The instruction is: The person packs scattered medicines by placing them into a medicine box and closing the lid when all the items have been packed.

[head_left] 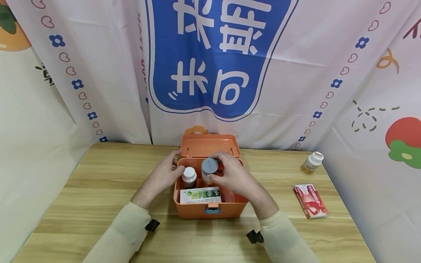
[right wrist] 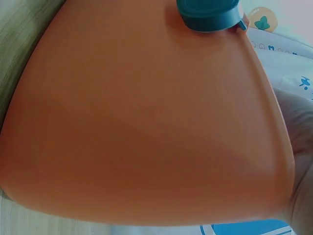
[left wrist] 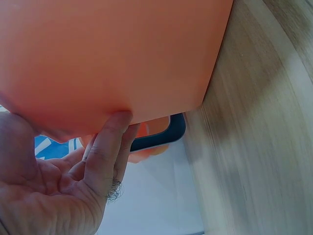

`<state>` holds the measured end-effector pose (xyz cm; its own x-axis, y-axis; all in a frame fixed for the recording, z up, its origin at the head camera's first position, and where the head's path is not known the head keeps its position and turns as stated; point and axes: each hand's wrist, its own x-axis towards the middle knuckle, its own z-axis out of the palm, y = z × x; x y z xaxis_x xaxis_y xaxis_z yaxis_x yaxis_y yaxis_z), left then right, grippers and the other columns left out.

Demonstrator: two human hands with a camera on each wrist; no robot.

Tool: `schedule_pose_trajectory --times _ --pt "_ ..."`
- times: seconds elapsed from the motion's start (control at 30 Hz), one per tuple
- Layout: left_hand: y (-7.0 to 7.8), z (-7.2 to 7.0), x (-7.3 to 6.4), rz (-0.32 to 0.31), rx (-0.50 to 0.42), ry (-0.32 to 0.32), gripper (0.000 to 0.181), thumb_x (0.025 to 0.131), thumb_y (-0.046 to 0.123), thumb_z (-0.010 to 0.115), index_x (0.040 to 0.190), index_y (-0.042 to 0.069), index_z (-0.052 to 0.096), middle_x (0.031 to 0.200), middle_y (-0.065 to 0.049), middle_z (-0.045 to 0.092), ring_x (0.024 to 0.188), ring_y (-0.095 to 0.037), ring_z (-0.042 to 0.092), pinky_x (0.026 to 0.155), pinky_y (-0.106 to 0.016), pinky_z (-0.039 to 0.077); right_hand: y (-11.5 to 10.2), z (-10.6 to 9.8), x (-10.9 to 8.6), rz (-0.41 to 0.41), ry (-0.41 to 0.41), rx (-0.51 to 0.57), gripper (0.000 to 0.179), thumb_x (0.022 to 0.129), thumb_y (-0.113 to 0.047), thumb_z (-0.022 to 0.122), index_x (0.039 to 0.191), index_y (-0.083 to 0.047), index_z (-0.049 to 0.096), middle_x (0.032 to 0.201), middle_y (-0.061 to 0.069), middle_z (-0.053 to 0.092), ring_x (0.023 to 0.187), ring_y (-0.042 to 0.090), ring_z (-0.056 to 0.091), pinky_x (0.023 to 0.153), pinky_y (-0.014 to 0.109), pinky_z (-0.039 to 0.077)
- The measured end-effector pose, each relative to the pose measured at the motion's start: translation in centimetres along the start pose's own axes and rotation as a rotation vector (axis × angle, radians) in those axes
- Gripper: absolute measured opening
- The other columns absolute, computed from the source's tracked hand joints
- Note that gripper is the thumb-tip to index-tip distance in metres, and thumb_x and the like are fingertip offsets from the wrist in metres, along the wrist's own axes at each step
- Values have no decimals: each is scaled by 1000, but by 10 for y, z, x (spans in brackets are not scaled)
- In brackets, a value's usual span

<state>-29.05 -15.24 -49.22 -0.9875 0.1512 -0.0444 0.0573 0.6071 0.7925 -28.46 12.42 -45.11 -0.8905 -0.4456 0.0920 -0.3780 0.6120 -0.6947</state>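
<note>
An orange plastic storage box (head_left: 192,212) stands on the table with its lid (head_left: 209,145) raised at the back. My left hand (head_left: 163,176) holds its left side, thumb at the rim and fingers against the outer wall, as the left wrist view shows. Inside the box my right hand (head_left: 231,173) grips a jar with a grey lid (head_left: 210,165) between thumb and fingers. To the jar's left stands a white-capped bottle (head_left: 189,177). A white and green carton (head_left: 200,195) lies along the front wall. In the right wrist view, the box wall hides most of my right hand (right wrist: 299,142).
On the right of the wooden table (head_left: 107,189) are a white-capped bottle with a yellowish label (head_left: 311,164) and a red and white carton (head_left: 311,201). A blue-grey latch (head_left: 212,211) sits on the box front. Printed curtains (head_left: 103,62) enclose the table behind and at the sides.
</note>
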Motion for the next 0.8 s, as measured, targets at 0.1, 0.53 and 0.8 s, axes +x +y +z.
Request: schedule_pose_trajectory --times 0.1,0.53,0.8 --pt "0 0 0 -1 1 0 74 113 24 58 182 8 38 146 -24 71 135 -42 76 114 -59 65 0 2 2 -8 -8 -8 56 103 -15 92 152 -5 68 144 12 73 126 26 72 114 48 65" --pt "1 0 0 -8 -1 -5 73 114 24 57 183 9 38 145 -24 70 132 -40 77 109 -55 66 2 9 5 -61 -97 -50 52 101 -8 90 148 -6 68 145 12 73 127 26 72 115 48 64" --pt "1 0 1 -19 3 -6 74 113 25 58 183 9 38 145 -24 71 133 -41 77 111 -56 66 3 13 4 -98 -161 -98 50 104 -6 89 150 -6 68 150 13 72 138 28 71 123 51 62"
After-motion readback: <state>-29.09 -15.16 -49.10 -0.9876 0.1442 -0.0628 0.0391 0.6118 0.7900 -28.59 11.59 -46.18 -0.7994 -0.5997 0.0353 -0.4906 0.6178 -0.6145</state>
